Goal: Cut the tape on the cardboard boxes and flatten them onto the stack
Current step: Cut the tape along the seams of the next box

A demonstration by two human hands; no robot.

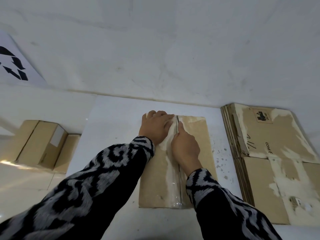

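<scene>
A brown cardboard box [195, 149] lies on a white sheet, its taped centre seam [180, 184] running towards me. My left hand [155, 127] rests flat on the box's far left flap, fingers spread up to the seam. My right hand [186, 149] grips a thin blade [177, 124] whose tip shows in the seam near the far end; the handle is hidden inside my fist. Loose clear tape curls at the near end of the seam. A stack of flattened boxes [273, 153] lies to the right.
Two taped cardboard boxes [43, 144] sit at the left on the floor. A white wall rises just behind the work area, with a recycling-symbol sheet [15, 66] at its left. The white sheet [110, 122] shows bare around the box.
</scene>
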